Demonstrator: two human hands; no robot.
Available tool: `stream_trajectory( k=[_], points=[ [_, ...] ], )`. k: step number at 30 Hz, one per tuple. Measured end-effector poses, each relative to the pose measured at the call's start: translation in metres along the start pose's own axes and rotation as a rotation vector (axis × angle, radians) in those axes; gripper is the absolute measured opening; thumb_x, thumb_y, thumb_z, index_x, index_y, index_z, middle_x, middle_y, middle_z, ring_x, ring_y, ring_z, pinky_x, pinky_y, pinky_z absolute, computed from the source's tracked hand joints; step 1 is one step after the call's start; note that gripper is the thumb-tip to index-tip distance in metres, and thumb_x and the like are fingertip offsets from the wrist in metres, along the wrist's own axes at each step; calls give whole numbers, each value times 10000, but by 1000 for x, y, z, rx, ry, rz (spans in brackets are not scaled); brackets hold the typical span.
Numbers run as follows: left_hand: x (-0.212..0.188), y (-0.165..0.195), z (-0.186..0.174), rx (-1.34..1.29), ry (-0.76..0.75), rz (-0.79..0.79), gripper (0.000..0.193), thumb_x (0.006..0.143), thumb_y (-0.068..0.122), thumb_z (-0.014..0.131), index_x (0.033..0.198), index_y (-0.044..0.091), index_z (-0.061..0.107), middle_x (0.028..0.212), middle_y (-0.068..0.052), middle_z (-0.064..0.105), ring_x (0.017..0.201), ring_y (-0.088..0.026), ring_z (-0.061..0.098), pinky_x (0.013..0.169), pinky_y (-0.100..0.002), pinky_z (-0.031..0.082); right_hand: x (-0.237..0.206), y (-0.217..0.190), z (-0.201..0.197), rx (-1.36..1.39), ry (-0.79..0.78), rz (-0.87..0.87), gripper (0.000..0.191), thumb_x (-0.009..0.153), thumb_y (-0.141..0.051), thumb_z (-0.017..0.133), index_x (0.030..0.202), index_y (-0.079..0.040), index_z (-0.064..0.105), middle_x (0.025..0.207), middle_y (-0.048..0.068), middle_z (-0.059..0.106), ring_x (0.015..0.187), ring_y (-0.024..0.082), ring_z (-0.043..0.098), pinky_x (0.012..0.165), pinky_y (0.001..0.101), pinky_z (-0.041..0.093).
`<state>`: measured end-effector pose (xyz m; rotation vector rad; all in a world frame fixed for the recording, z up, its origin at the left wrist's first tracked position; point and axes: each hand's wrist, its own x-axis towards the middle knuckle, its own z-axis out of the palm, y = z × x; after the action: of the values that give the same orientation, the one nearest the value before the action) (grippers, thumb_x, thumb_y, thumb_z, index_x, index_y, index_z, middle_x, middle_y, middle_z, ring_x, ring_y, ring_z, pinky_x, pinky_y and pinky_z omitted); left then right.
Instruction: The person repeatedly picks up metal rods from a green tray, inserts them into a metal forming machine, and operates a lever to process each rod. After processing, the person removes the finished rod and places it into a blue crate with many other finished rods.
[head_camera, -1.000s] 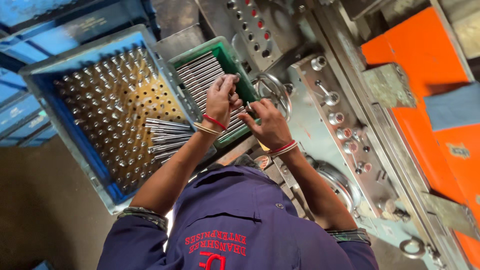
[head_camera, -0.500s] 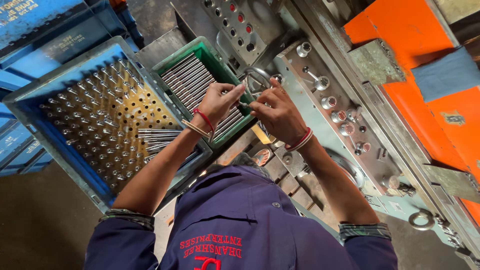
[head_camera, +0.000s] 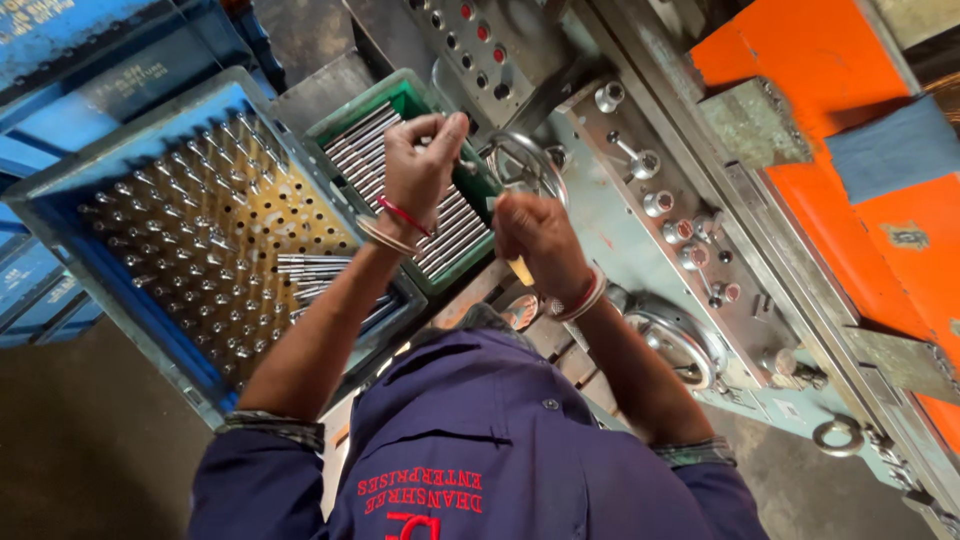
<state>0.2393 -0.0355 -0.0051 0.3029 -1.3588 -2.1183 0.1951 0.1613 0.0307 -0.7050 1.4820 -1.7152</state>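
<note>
My left hand (head_camera: 420, 165) is raised over a green crate (head_camera: 405, 100) of thin metal rods (head_camera: 450, 225), with thumb and fingers pinched on one rod. My right hand (head_camera: 535, 235) is curled shut just to its right, in front of a small handwheel (head_camera: 525, 160) on the grey machine. A yellowish piece (head_camera: 520, 270) shows under the right hand; I cannot tell whether it is held. Both wrists wear bangles and a red thread.
A blue crate (head_camera: 60, 215) at the left holds a perforated yellow plate with several rods standing upright and a few rods (head_camera: 305, 265) lying on it. The machine's control panel (head_camera: 680, 220) with knobs, a second handwheel (head_camera: 680, 340) and an orange guard (head_camera: 850, 200) fill the right.
My hands have come apart: the left one lifted over the green crate, the right one drew back toward me and closed. The view has also shifted closer.
</note>
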Motion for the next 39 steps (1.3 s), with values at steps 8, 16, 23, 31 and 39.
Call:
stream_trajectory(
  k=[8, 16, 23, 31, 39],
  points=[
    [-8, -4, 3, 277, -148, -175, 404, 990, 285, 745, 726, -20, 718, 614, 50, 547, 584, -26, 456, 508, -235, 341, -5, -39, -6, -712, -39, -259, 227, 1023, -214, 637, 1041, -16, 745, 981, 69, 644, 987, 178, 652, 924, 339, 528],
    [-9, 1, 17, 488, -233, -304, 394, 945, 366, 744, 848, -13, 791, 597, 36, 564, 573, -25, 475, 488, -233, 371, -7, -33, -14, -952, -43, -370, 196, 1012, -179, 660, 1015, -6, 754, 907, 58, 683, 938, 177, 657, 1028, 435, 438],
    [-29, 7, 42, 205, -245, 9, 306, 997, 218, 699, 817, -28, 724, 652, 40, 565, 619, -14, 484, 537, -222, 368, -26, -13, -11, 91, 2, 86, 493, 1022, -216, 665, 584, -99, 472, 539, -43, 379, 482, 57, 285, 470, 279, 205],
    [-4, -34, 29, -324, -167, -411, 235, 1047, 220, 723, 884, 97, 606, 643, 69, 466, 509, -57, 341, 438, -231, 256, -14, 3, -18, -63, 360, -173, 479, 1021, -205, 662, 594, -78, 485, 541, -57, 373, 514, 55, 280, 494, 290, 203],
    [-16, -101, -90, -350, 250, -747, 45, 1023, 266, 593, 1024, 222, 585, 785, 44, 554, 639, -94, 495, 578, -259, 449, -149, 111, -144, -747, 818, 164, 525, 980, -318, 653, 569, 10, 639, 447, 20, 437, 437, 84, 380, 438, 344, 275]
  ],
)
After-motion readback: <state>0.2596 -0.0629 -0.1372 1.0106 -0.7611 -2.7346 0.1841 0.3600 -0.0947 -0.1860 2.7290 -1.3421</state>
